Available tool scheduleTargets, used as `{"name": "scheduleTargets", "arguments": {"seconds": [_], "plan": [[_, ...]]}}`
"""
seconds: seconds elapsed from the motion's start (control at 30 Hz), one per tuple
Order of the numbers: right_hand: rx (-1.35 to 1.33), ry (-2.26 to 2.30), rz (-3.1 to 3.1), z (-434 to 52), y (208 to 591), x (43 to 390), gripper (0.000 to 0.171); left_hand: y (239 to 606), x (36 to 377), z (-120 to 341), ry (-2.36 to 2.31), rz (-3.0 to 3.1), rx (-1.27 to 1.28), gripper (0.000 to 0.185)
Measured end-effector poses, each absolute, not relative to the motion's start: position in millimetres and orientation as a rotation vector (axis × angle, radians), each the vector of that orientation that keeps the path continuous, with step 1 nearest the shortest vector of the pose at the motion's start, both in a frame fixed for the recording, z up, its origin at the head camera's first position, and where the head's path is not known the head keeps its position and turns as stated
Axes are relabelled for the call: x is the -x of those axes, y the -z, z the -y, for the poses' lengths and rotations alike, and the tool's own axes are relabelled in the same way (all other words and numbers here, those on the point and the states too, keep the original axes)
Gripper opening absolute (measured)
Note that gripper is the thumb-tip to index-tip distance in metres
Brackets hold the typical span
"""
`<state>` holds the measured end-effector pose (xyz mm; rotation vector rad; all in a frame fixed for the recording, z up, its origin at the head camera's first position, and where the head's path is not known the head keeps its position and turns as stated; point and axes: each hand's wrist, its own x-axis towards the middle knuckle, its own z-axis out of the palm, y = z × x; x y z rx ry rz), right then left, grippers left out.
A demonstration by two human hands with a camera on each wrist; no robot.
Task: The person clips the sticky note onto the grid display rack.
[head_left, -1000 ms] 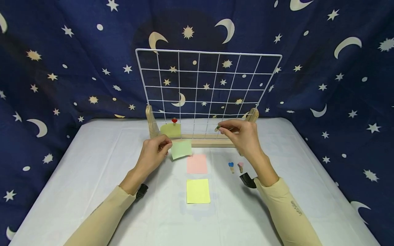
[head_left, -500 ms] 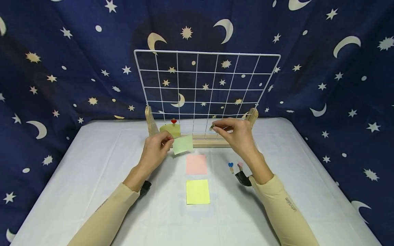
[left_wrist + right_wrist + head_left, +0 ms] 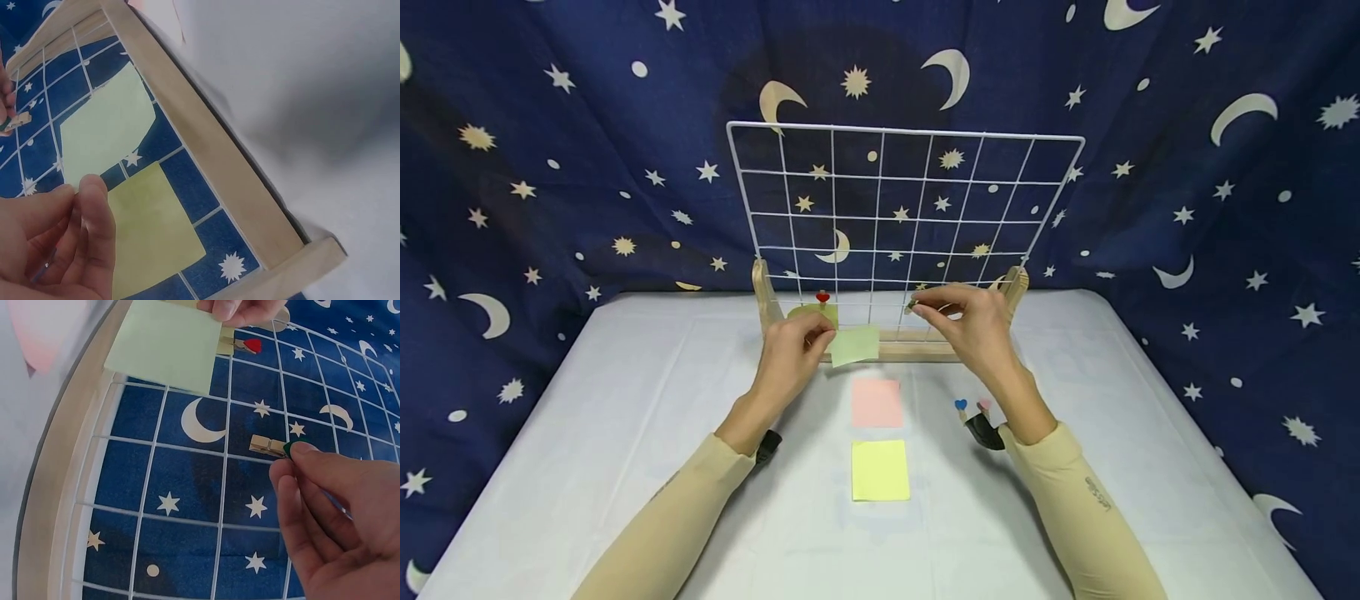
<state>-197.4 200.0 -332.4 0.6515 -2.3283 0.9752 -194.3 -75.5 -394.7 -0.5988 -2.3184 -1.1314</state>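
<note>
My left hand (image 3: 796, 348) pinches a pale green sticky note (image 3: 855, 345) by its left edge, in front of the lower part of a white wire grid (image 3: 876, 214). Between thumb and forefinger, my right hand (image 3: 976, 323) grips a small wooden clothespin (image 3: 267, 446) by its green end, its bare wooden tip pointing toward the note. An olive-yellow note (image 3: 153, 231) hangs on the grid just behind the left hand, held by a clothespin with a red heart (image 3: 252, 345).
A pink note (image 3: 877, 404) and a yellow note (image 3: 880, 471) lie on the white table. Clothespins with a blue heart (image 3: 961, 405) and a pink heart (image 3: 984, 405) lie beside the right wrist. The grid stands in a wooden base (image 3: 917, 352) before a star-patterned cloth.
The left hand has carried the green note right and upward toward the grid. The right hand has moved left with its clothespin, narrowing the gap between the two hands.
</note>
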Motion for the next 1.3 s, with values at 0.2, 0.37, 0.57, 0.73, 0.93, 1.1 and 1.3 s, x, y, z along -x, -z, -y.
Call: {"name": "scheduleTargets", "arguments": {"seconds": [0.2, 0.37, 0.57, 0.73, 0.93, 1.1, 1.3], "plan": [[-0.673, -0.994, 2.323, -191.5, 333.5, 202.9, 0.014, 393.7, 198.8, 71.2, 1.118, 2.292, 0.586, 0.004], [-0.690, -0.977, 2.301, -187.9, 333.3, 207.3, 0.013, 391.4, 203.2, 66.9, 1.109, 2.277, 0.578, 0.004], [-0.694, -0.969, 2.287, -185.3, 333.3, 211.0, 0.010, 389.0, 207.8, 60.9, 1.115, 2.263, 0.578, 0.004], [-0.684, -0.973, 2.291, -182.4, 334.4, 212.0, 0.010, 389.0, 210.7, 56.7, 1.110, 2.263, 0.577, 0.005], [-0.676, -0.952, 2.311, -180.9, 336.8, 213.2, 0.010, 388.9, 213.3, 53.1, 1.066, 2.263, 0.563, 0.005], [-0.677, -0.924, 2.299, -181.1, 338.8, 213.6, 0.009, 388.0, 214.8, 51.7, 1.069, 2.247, 0.547, 0.005], [-0.685, -0.891, 2.276, -179.9, 340.8, 216.2, 0.008, 386.9, 215.9, 50.5, 1.060, 2.240, 0.514, 0.005]]}}
